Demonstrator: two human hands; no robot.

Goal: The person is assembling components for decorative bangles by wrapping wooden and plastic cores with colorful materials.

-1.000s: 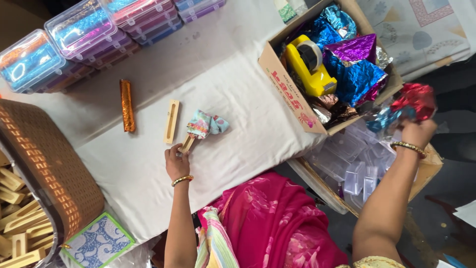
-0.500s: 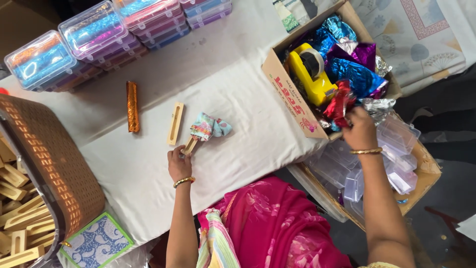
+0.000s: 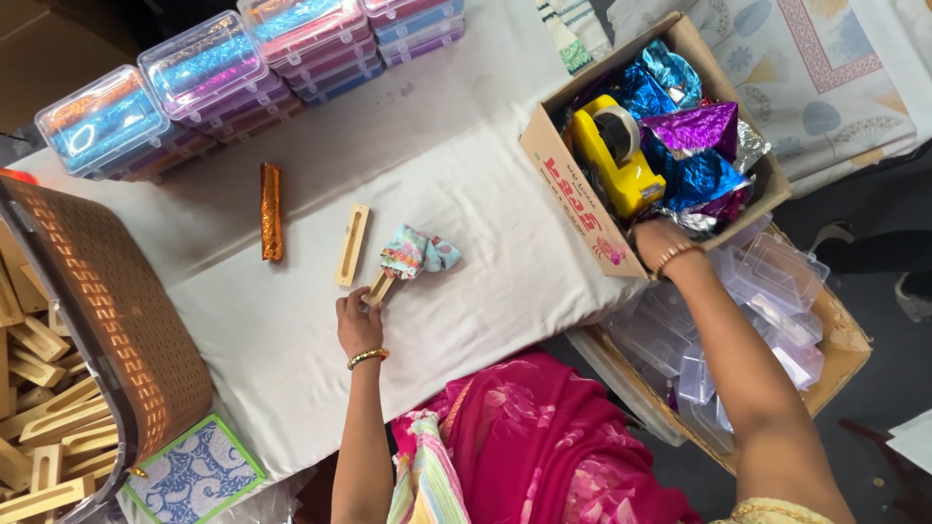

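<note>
Pinching the near end of a pale wooden stick (image 3: 381, 287), the left hand (image 3: 357, 328) fingers close on it; its long axis runs away, up-right, into a pastel cloth bundle (image 3: 418, 252). The right hand (image 3: 658, 238) reaches into the cardboard box (image 3: 571, 184); its grip cannot be told.

the right hand (image 3: 658, 239) has its fingers hidden among foil in the cardboard box (image 3: 573, 189), its grip unseen.

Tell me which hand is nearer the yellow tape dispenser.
Right. The right hand is at the cardboard box just below the yellow tape dispenser; the left hand is across the cloth, holding a wooden piece.
</note>
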